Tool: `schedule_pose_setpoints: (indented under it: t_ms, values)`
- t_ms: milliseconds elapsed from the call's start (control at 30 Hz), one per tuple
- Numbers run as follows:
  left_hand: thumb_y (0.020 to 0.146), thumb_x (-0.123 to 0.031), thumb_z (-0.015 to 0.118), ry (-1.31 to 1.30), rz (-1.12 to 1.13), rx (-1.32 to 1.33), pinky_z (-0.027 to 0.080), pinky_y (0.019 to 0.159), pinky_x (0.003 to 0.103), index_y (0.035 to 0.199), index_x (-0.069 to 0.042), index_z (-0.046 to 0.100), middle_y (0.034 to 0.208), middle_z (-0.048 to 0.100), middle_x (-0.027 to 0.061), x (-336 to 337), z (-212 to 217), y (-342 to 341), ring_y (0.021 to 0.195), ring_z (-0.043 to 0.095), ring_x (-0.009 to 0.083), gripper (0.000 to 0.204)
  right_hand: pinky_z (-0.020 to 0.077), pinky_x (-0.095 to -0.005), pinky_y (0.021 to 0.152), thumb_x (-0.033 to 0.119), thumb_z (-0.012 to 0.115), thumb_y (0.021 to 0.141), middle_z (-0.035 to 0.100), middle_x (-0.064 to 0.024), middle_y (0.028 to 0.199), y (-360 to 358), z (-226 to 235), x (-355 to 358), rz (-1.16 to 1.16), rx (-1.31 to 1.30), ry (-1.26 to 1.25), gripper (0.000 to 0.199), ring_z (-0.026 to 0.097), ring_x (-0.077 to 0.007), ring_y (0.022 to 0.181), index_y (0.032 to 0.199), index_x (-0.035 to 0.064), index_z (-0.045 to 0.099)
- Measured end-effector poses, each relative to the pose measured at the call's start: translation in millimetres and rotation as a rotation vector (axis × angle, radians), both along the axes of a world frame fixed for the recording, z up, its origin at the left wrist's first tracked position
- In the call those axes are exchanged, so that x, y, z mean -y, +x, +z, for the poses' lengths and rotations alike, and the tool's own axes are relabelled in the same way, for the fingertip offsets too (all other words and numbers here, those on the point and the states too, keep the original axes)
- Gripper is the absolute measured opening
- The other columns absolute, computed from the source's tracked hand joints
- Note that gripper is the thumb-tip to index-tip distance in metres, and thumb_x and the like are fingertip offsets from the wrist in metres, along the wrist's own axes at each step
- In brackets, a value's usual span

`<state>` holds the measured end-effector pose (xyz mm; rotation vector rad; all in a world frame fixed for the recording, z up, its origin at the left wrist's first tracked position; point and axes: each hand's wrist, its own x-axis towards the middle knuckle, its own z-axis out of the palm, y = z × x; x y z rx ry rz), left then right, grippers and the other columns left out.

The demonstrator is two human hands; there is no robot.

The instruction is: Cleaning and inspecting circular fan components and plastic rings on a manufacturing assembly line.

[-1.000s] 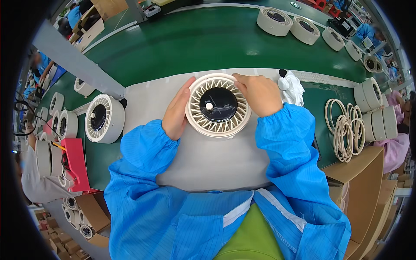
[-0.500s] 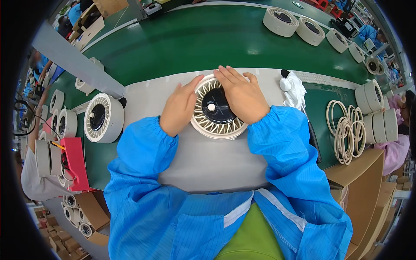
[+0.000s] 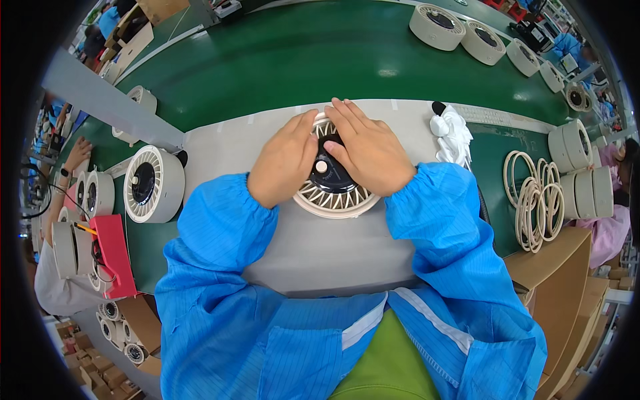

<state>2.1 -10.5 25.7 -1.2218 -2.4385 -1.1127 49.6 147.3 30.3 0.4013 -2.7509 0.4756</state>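
Note:
In the middle of the grey work mat (image 3: 320, 263) lies a round cream fan (image 3: 353, 203), face up, with a spoked grille. Its black centre disc carries a small pale knob (image 3: 321, 167). My left hand (image 3: 285, 159) lies flat over the fan's left side, fingers extended toward the far rim. My right hand (image 3: 375, 150) rests flat on the upper right of the grille, its thumb reaching across the black disc. Both hands are open and press on the fan; they hide much of its far half.
A similar fan (image 3: 155, 185) stands on edge at left, near a red holder (image 3: 115, 257). To the right are a white cloth bundle (image 3: 452, 137), several cream rings (image 3: 533, 200), stacked fans (image 3: 587, 191) and a cardboard box (image 3: 550, 293). More fans (image 3: 437, 27) line the green belt (image 3: 287, 67). A co-worker's hand (image 3: 79, 153) shows far left.
My left hand has moved right, onto the fan and closer to my right hand. My right thumb has swung out over the black disc. At far left, a co-worker's hand has come into sight.

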Motion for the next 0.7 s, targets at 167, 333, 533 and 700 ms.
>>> schedule_pose_setpoints:
  t_ms: [167,333,533,700]
  values:
    - [0.080,-0.005,0.045,-0.308,0.081,0.016,0.041,0.081,0.036,0.113,0.009,0.041,0.094,0.054,0.0208,-5,11,-3,0.085,0.053,0.0336,0.036,0.0366,-0.0383,0.089,0.024,0.047,0.085,0.038,-0.0172,0.128,-1,9,0,-0.020,0.165,-0.015,0.045,0.035,-0.0296,0.120,0.123,0.0025,0.037]
    - [0.085,-0.009,0.040,-0.131,0.017,0.072,0.043,0.079,0.034,0.115,0.007,0.043,0.105,0.052,0.0229,-4,5,-3,0.092,0.053,0.0344,0.033,0.0330,-0.0385,0.093,0.024,0.045,0.086,0.034,-0.0164,0.132,1,-2,-7,0.081,0.057,-0.025,0.047,0.030,-0.0292,0.124,0.127,0.0036,0.034]
    - [0.085,-0.009,0.043,0.301,0.136,0.105,0.045,0.072,0.035,0.106,0.005,0.050,0.096,0.057,0.0190,-1,-9,2,0.086,0.055,0.0320,0.026,0.0280,-0.0378,0.097,0.024,0.044,0.087,0.030,-0.0172,0.134,1,-5,-8,0.061,0.061,-0.089,0.046,0.025,-0.0295,0.127,0.128,0.0045,0.034]
    - [0.085,-0.012,0.045,-0.033,0.228,-0.087,0.046,0.072,0.035,0.096,0.005,0.057,0.088,0.060,0.0179,2,10,15,0.082,0.057,0.0313,0.023,0.0262,-0.0392,0.099,0.021,0.047,0.086,0.031,-0.0187,0.133,-8,-16,-25,0.134,-0.009,-0.231,0.046,0.026,-0.0339,0.125,0.128,0.0048,0.035]
